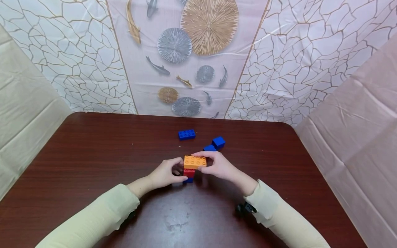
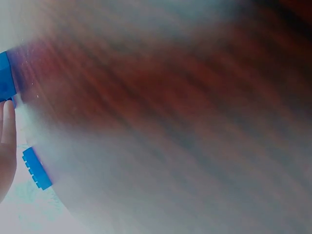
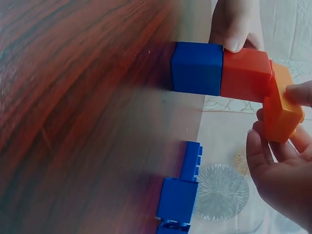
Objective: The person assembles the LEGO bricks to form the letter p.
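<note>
A square blue block (image 3: 196, 68) stands on the table with a red block (image 3: 246, 74) on top of it. The left hand (image 1: 165, 173) grips this short stack from the side, its thumb near the joint between the two colours. An orange eight-stud brick (image 1: 193, 166) is pinched between the thumb and fingers of the right hand (image 1: 221, 166). That brick sits at the red block's top, tilted against it in the right wrist view; whether the studs are engaged is not visible. In the left wrist view, part of a hand (image 2: 7, 163) shows beside a blue block at the left edge.
Farther back on the brown table (image 1: 102, 151) lies a blue eight-stud brick (image 1: 187, 135). Two more blue blocks, one of them a cube (image 1: 218, 142), lie close together just beyond the right hand. Patterned cloth (image 1: 186, 69) hangs behind the table.
</note>
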`<action>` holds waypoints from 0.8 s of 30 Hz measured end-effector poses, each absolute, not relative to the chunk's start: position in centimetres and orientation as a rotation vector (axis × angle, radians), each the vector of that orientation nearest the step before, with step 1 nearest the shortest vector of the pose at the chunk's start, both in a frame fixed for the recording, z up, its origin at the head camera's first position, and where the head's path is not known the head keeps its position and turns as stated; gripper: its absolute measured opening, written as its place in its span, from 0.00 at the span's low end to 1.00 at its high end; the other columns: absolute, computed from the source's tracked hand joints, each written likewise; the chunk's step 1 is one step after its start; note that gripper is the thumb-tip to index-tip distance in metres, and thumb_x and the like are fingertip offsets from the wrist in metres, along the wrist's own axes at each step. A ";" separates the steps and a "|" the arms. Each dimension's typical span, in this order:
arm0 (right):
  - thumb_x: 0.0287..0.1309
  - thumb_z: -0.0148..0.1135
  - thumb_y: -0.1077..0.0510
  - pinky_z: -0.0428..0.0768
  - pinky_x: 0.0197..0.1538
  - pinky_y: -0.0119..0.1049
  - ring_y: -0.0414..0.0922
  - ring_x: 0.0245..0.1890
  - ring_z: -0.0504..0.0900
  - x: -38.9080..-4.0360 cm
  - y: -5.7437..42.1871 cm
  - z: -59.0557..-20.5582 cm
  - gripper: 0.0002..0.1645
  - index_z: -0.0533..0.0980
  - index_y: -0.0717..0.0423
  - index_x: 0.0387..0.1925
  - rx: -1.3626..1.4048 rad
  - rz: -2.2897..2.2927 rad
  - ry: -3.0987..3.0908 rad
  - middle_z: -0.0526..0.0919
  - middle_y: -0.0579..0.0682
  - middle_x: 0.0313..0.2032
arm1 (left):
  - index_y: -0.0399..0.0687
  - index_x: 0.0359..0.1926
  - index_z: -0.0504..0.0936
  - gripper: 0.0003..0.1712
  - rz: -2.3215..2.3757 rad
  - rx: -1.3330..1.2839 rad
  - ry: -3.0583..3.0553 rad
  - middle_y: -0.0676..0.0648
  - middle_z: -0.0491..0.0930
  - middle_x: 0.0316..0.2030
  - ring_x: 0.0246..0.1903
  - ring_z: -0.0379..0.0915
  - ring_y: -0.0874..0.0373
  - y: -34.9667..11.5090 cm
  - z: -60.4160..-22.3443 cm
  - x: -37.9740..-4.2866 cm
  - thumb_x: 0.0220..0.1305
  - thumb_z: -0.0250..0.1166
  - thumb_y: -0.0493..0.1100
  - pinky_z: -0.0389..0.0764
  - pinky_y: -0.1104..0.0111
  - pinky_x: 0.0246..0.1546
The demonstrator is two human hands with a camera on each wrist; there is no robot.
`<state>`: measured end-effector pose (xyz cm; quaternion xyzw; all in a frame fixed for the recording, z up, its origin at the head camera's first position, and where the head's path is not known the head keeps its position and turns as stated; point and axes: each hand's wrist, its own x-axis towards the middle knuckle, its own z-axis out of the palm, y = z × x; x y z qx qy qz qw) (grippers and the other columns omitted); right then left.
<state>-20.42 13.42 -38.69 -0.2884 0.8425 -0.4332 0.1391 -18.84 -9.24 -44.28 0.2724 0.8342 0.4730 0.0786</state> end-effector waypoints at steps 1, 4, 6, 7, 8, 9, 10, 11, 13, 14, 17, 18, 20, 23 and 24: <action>0.53 0.62 0.62 0.77 0.41 0.31 0.44 0.39 0.73 -20.4 13.5 -38.6 0.25 0.74 0.57 0.55 -0.853 -1.234 2.443 0.80 0.57 0.47 | 0.44 0.40 0.74 0.16 1.421 0.819 2.496 0.45 0.82 0.40 0.39 0.79 0.57 -9.2 -44.3 -18.8 0.54 0.70 0.42 0.81 0.72 0.39; 0.52 0.62 0.62 0.77 0.39 0.31 0.43 0.38 0.72 -20.3 13.5 -38.5 0.25 0.75 0.57 0.55 -0.914 -1.184 2.468 0.81 0.56 0.45 | 0.44 0.40 0.74 0.16 1.430 0.830 2.491 0.45 0.82 0.40 0.39 0.79 0.57 -9.2 -44.3 -18.8 0.53 0.70 0.42 0.81 0.72 0.39; 0.52 0.63 0.61 0.77 0.38 0.31 0.43 0.37 0.72 -20.3 13.5 -38.5 0.25 0.75 0.56 0.55 -0.952 -1.149 2.489 0.81 0.55 0.44 | 0.43 0.40 0.74 0.16 1.431 0.833 2.491 0.45 0.82 0.39 0.39 0.79 0.57 -9.3 -44.3 -18.8 0.53 0.70 0.41 0.81 0.72 0.39; 0.52 0.63 0.61 0.77 0.37 0.31 0.42 0.37 0.72 -20.3 13.5 -38.5 0.25 0.75 0.56 0.54 -0.963 -1.135 2.498 0.81 0.55 0.43 | 0.43 0.40 0.74 0.16 1.430 0.833 2.491 0.45 0.82 0.39 0.39 0.79 0.57 -9.3 -44.3 -18.8 0.53 0.70 0.41 0.81 0.72 0.39; 0.51 0.64 0.61 0.77 0.37 0.31 0.42 0.36 0.72 -20.3 13.5 -38.5 0.25 0.75 0.56 0.54 -0.973 -1.122 2.507 0.81 0.54 0.43 | 0.43 0.40 0.74 0.16 1.429 0.833 2.492 0.45 0.82 0.39 0.39 0.79 0.57 -9.3 -44.3 -18.8 0.53 0.70 0.41 0.81 0.72 0.39; 0.51 0.64 0.61 0.77 0.37 0.31 0.42 0.36 0.72 -20.2 13.5 -38.5 0.25 0.76 0.55 0.54 -0.980 -1.109 2.518 0.81 0.54 0.43 | 0.44 0.40 0.73 0.16 1.428 0.834 2.493 0.45 0.81 0.39 0.39 0.79 0.58 -9.3 -44.3 -18.8 0.53 0.70 0.41 0.81 0.72 0.39; 0.51 0.64 0.61 0.77 0.36 0.31 0.42 0.36 0.72 -20.2 13.5 -38.5 0.25 0.76 0.55 0.54 -0.983 -1.098 2.527 0.81 0.54 0.43 | 0.44 0.40 0.73 0.16 1.427 0.833 2.493 0.45 0.81 0.39 0.39 0.79 0.58 -9.3 -44.3 -18.8 0.53 0.70 0.41 0.81 0.72 0.39; 0.51 0.64 0.61 0.77 0.36 0.30 0.42 0.36 0.71 -20.2 13.5 -38.5 0.25 0.76 0.55 0.54 -0.984 -1.089 2.536 0.81 0.54 0.43 | 0.44 0.40 0.73 0.16 1.427 0.832 2.492 0.45 0.81 0.39 0.39 0.79 0.57 -9.2 -44.3 -18.8 0.53 0.70 0.41 0.81 0.72 0.39; 0.51 0.64 0.61 0.77 0.37 0.30 0.43 0.37 0.72 -20.1 13.5 -38.5 0.25 0.76 0.55 0.54 -0.993 -1.076 2.550 0.81 0.54 0.44 | 0.44 0.40 0.73 0.16 1.427 0.832 2.491 0.45 0.81 0.39 0.39 0.79 0.57 -9.2 -44.3 -18.8 0.53 0.70 0.41 0.81 0.72 0.39; 0.51 0.64 0.61 0.77 0.38 0.30 0.43 0.38 0.72 -20.0 13.4 -38.5 0.25 0.76 0.54 0.53 -0.997 -1.068 2.560 0.81 0.53 0.45 | 0.44 0.40 0.73 0.16 1.427 0.833 2.490 0.45 0.81 0.39 0.39 0.79 0.57 -9.2 -44.3 -18.8 0.53 0.70 0.41 0.81 0.72 0.39; 0.51 0.66 0.57 0.77 0.42 0.32 0.43 0.40 0.73 -19.8 13.2 -38.5 0.24 0.75 0.53 0.53 -1.006 -1.057 2.589 0.81 0.52 0.46 | 0.43 0.40 0.74 0.16 1.428 0.832 2.489 0.45 0.81 0.39 0.39 0.79 0.57 -9.2 -44.3 -18.8 0.53 0.70 0.41 0.81 0.72 0.40; 0.52 0.67 0.55 0.77 0.43 0.32 0.42 0.41 0.74 -19.8 13.1 -38.6 0.24 0.75 0.53 0.52 -1.007 -1.060 2.599 0.81 0.51 0.46 | 0.43 0.40 0.74 0.16 1.428 0.832 2.489 0.45 0.81 0.39 0.39 0.79 0.57 -9.2 -44.3 -18.8 0.53 0.70 0.41 0.82 0.71 0.40; 0.51 0.68 0.52 0.77 0.45 0.33 0.42 0.41 0.75 -19.7 12.9 -38.7 0.24 0.76 0.53 0.51 -0.997 -1.069 2.621 0.82 0.50 0.46 | 0.44 0.40 0.74 0.16 1.425 0.831 2.489 0.45 0.81 0.39 0.39 0.79 0.57 -9.2 -44.4 -18.8 0.53 0.70 0.41 0.82 0.71 0.40; 0.52 0.68 0.51 0.77 0.44 0.32 0.41 0.40 0.76 -19.7 12.6 -38.8 0.23 0.77 0.53 0.49 -0.979 -1.104 2.639 0.83 0.49 0.44 | 0.44 0.40 0.74 0.15 1.421 0.827 2.490 0.45 0.81 0.40 0.39 0.79 0.57 -9.2 -44.4 -18.9 0.54 0.70 0.41 0.82 0.71 0.40; 0.52 0.68 0.51 0.77 0.43 0.31 0.41 0.39 0.76 -19.7 12.6 -38.8 0.22 0.77 0.54 0.49 -0.971 -1.113 2.643 0.83 0.49 0.43 | 0.44 0.40 0.74 0.15 1.418 0.829 2.490 0.45 0.81 0.40 0.39 0.79 0.57 -9.2 -44.4 -18.9 0.54 0.69 0.41 0.82 0.71 0.41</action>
